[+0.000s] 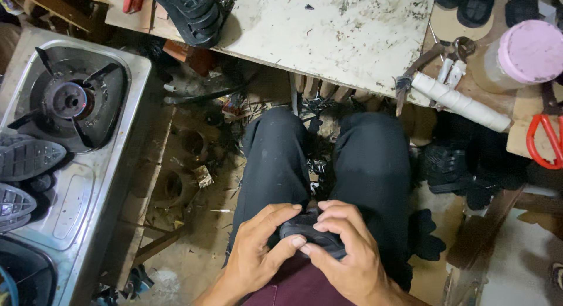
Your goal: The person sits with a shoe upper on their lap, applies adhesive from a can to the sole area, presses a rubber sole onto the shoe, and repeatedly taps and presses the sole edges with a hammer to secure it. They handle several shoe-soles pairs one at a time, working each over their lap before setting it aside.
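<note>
Hiding most of its shape, both hands wrap a small dark rubber piece (308,233) held over the lap, between the knees of the black trousers (275,165); what kind of piece it is cannot be made out. The left hand (258,253) curls in from the side, its grip closed on the piece with the thumb laid over the top. The right hand (346,253) folds over the other end, fingers bent and pressing, grip likewise closed on it. The piece looks matte, dark grey-black and slightly curved. Both forearms are cut off by the bottom edge.
</note>
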